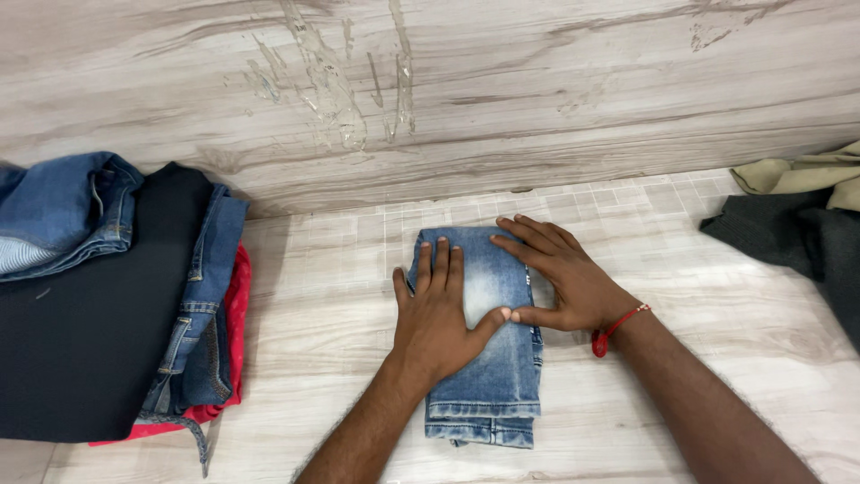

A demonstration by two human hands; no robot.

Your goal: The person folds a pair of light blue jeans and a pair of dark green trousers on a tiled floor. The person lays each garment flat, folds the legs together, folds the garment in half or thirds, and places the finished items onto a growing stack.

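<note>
Two hands lie flat on a folded pair of jeans (pixel 488 358) in the middle of a pale wood-patterned floor (pixel 322 358), just in front of a wall (pixel 448 81) of similar grain. No package, label or sign shows anywhere.

The jeans are light, faded blue denim, washed nearly white down the centre, folded into a narrow oblong bundle. Its long axis runs away from the person toward the wall, tilted slightly; the near end shows stacked hems or seam edges (which of the two I cannot tell), and the far end lies under the fingertips.

The left hand (pixel 437 318) presses palm-down on the left half of the bundle, fingers straight and close together, pointing toward the wall, thumb spread out to the right. The right hand (pixel 560 278) lies palm-down across the upper right part, fingers fanned and pointing left and away, its thumb tip touching the left thumb. Neither hand grips anything; both are spread open on the cloth. A red string (pixel 618 327) circles the right wrist.

At the left, well apart, sits a pile of clothes (pixel 107 296): dark navy cloth on top, blue denim around it, red fabric at the edge. At the right edge lie a dark grey garment (pixel 797 237) and a beige one (pixel 806 172).
</note>
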